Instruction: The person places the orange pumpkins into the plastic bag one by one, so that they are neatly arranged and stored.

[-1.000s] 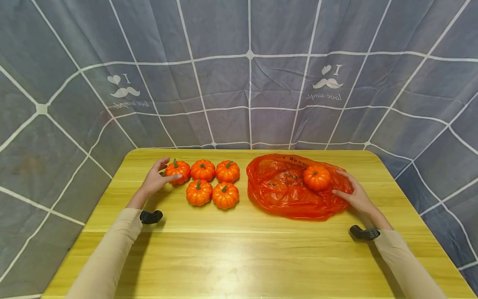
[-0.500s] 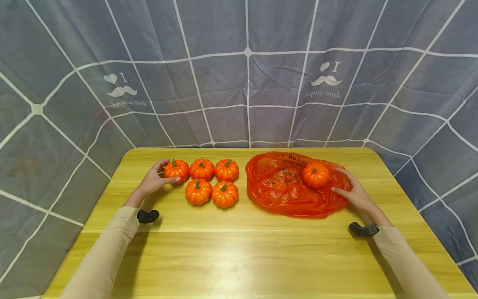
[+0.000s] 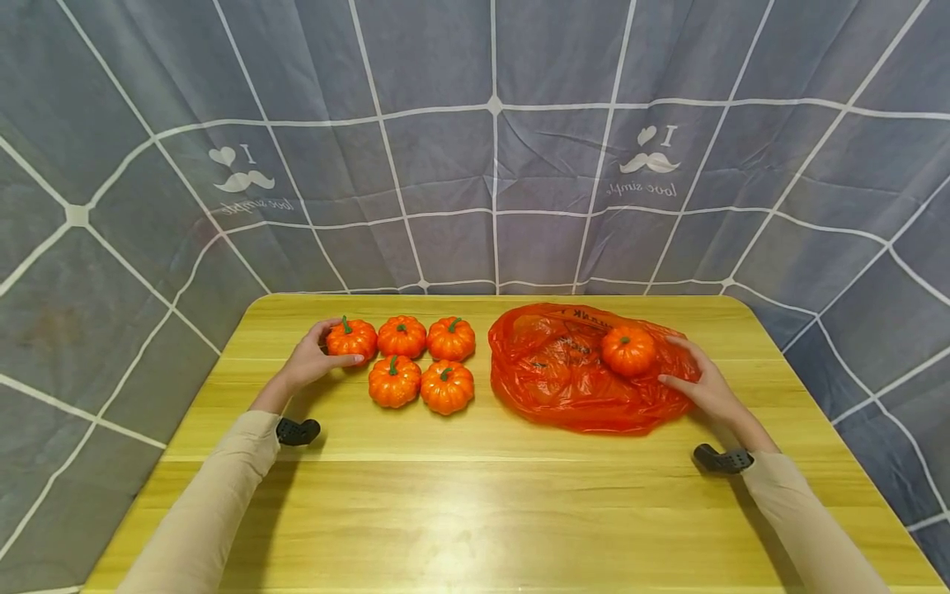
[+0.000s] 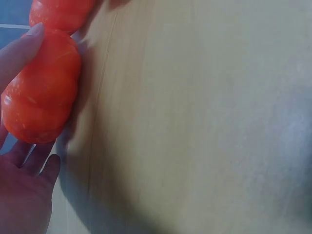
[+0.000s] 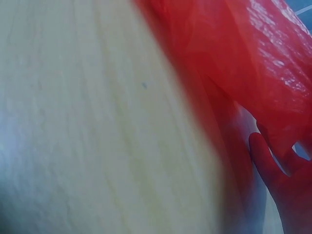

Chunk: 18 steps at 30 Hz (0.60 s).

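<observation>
The left hand (image 3: 310, 359) is gripping the end pumpkin (image 3: 352, 341) near the bench's (image 3: 475, 503) far left corner; its thumb is lying along the near side while its fingers are reaching round the far side, so the fruit is sitting just right of the palm; being squat and round, it is showing no clear long axis, and its stem is pointing up; four more pumpkins (image 3: 402, 339) are standing to its right, the left hand being the nearer one. The right hand (image 3: 714, 389) is resting at the red bag's (image 3: 545, 388) right end, thumb and fingers spread; a single pumpkin (image 3: 628, 351) is lying left of that grip, seemingly on the plastic.
</observation>
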Motion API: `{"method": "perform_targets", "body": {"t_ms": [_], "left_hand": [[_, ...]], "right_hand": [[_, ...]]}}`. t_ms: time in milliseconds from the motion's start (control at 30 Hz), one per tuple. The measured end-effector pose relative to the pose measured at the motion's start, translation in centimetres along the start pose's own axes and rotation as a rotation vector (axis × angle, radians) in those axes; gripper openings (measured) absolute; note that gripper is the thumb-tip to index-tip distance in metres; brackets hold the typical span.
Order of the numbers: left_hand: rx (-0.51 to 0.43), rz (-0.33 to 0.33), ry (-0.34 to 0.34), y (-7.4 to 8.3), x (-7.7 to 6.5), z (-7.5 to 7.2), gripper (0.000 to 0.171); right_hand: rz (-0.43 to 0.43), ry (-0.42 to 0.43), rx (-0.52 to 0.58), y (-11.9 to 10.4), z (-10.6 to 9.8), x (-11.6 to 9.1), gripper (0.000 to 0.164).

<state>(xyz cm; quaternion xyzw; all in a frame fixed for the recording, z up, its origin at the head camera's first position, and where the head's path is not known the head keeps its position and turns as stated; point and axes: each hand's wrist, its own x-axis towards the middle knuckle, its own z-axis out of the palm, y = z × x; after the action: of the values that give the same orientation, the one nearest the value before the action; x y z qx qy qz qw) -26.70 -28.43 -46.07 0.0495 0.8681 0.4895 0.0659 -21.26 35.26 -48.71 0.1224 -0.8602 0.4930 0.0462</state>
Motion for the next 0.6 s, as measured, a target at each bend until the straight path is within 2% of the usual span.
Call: {"method": "perform_targets", "body": {"t_ms": [133,300,367,600], "left_hand": [[0.01,0.033,0.056,-0.12,-0.18,0.31,0.085],[0.029,0.002,0.09,-0.03,-0.36,0.51,0.084],[0.03,-0.02,0.08,0.06,-0.44,0.53,0.085],[0.02,-0.016,0.108,0.02,-0.66,0.9,0.085]], "right_hand": [[-0.004,0.0,0.001,-0.03,0.01,0.0,0.067],[-0.008,0.002,0.006,0.04,0.01,0.02,0.067],[-0.014,0.002,0.02,0.14,0.05,0.02,0.067],[-0.037,0.012,0.045,0.24,0.24,-0.07,0.066]]}}
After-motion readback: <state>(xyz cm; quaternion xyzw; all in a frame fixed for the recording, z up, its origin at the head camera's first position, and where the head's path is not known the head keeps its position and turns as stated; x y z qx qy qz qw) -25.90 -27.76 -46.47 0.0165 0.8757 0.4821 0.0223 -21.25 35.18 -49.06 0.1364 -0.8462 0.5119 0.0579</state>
